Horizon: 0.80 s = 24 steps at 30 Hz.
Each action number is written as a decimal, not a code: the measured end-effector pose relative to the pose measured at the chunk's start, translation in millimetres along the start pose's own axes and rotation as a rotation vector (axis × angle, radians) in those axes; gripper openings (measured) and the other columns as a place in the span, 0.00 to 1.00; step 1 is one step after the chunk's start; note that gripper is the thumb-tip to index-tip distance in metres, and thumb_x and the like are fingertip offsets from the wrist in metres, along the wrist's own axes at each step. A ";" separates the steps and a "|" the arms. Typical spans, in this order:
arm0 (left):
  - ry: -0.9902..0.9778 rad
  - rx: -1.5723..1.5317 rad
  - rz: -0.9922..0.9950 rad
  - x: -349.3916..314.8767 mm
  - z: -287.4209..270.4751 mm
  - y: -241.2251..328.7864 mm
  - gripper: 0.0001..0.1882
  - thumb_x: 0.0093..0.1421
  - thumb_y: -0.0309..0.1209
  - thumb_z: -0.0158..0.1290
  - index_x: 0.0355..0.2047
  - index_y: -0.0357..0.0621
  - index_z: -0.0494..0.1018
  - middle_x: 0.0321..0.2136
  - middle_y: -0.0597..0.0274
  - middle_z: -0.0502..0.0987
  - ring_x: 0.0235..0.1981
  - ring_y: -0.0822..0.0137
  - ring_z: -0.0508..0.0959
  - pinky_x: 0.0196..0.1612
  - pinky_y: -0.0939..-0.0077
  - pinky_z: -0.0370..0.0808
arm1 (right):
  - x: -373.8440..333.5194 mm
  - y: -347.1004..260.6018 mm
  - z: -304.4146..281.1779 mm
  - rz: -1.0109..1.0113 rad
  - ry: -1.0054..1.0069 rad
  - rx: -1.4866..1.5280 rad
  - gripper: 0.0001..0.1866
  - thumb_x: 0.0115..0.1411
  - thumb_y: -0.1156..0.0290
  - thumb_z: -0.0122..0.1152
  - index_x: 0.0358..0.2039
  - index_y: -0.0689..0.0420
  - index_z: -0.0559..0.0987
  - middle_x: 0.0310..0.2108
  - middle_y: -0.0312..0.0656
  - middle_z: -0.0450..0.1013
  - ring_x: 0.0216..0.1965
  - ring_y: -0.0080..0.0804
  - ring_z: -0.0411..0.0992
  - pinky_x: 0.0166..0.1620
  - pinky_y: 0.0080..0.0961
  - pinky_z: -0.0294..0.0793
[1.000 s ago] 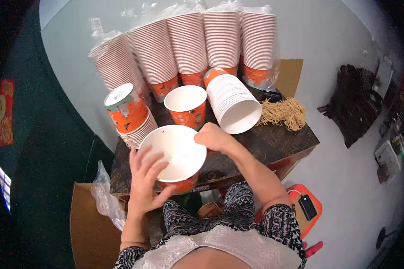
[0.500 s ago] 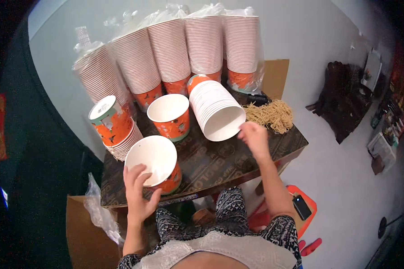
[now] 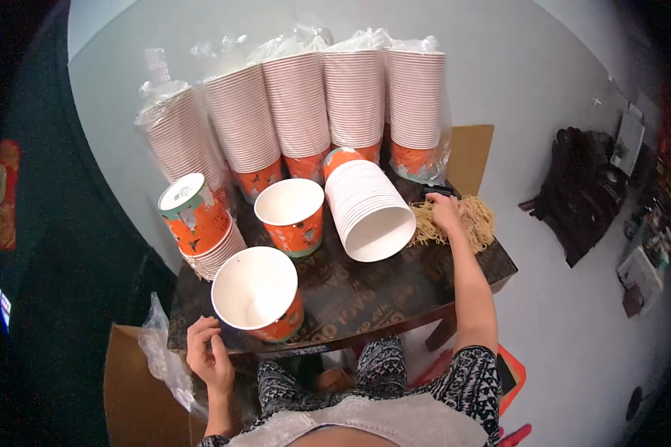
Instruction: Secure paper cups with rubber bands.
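Observation:
My left hand [image 3: 210, 356] hovers at the table's front left edge, loosely open, with nothing in it. Beside it stands an upright paper tub [image 3: 279, 324], white inside and orange outside. My right hand [image 3: 446, 214] reaches onto a heap of thin tan strands [image 3: 476, 222], its fingers curled together by a small black object [image 3: 438, 191]; what they pinch, if anything, is hidden. A nested stack of tubs [image 3: 361, 200] lies on its side, mouth toward me. Behind the front tub is another upright tub [image 3: 294, 227]; an upside-down stack [image 3: 199, 216] stands left of it.
Tall plastic-wrapped stacks of tubs [image 3: 297, 104] line the table's back. The dark printed table [image 3: 376, 294] ends close before my legs. Cardboard [image 3: 130, 387] and clear plastic [image 3: 164, 354] sit below left. A red stool [image 3: 516, 372] is at my right.
My left hand has left the front tub and drawn back toward the lower left. My right hand has moved from the lying stack's rim rightward to the tan strands. The view has shifted slightly.

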<state>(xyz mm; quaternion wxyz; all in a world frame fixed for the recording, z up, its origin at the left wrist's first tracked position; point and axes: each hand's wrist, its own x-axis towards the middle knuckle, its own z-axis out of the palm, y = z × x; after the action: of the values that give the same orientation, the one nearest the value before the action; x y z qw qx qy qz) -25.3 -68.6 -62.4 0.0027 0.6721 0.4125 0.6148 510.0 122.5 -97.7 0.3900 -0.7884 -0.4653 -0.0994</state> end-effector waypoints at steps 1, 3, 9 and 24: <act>0.007 0.003 0.004 -1.8 -1.9 -0.8 0.04 0.54 0.16 0.48 0.30 0.33 0.71 0.35 0.49 0.77 0.41 0.54 0.76 0.56 0.54 0.69 | 3.7 -3.3 1.5 -0.007 -0.094 -0.024 0.18 0.62 0.62 0.45 0.42 0.39 0.84 0.45 0.47 0.77 0.53 0.51 0.69 0.60 0.47 0.55; -0.023 0.030 -0.022 -3.6 -6.6 -1.0 0.04 0.56 0.16 0.47 0.30 0.33 0.72 0.34 0.50 0.77 0.39 0.55 0.77 0.54 0.57 0.71 | 10.6 -11.6 5.5 0.039 -0.227 -0.013 0.16 0.59 0.61 0.48 0.39 0.42 0.85 0.41 0.48 0.79 0.50 0.47 0.72 0.59 0.43 0.56; -0.010 -0.011 -0.062 -2.5 -0.9 -0.8 0.04 0.58 0.16 0.47 0.31 0.32 0.73 0.32 0.51 0.77 0.38 0.57 0.78 0.51 0.62 0.72 | 47.7 17.6 17.0 0.190 -0.063 0.334 0.12 0.56 0.70 0.53 0.28 0.61 0.84 0.32 0.47 0.80 0.39 0.37 0.77 0.46 0.34 0.70; -0.005 -0.085 -0.078 -6.6 -0.7 2.3 0.06 0.57 0.13 0.47 0.31 0.31 0.73 0.32 0.52 0.78 0.35 0.61 0.78 0.42 0.71 0.74 | 15.3 -116.8 -175.1 -0.004 -0.285 1.615 0.19 0.60 0.80 0.46 0.50 0.77 0.71 0.46 0.55 0.73 0.50 0.42 0.74 0.54 0.34 0.75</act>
<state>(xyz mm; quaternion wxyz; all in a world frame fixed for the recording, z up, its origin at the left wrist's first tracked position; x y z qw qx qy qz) -24.0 -74.2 -66.5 0.0561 0.6563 0.4121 0.6295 459.7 39.3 89.6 0.7744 -0.2688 -0.4399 0.3667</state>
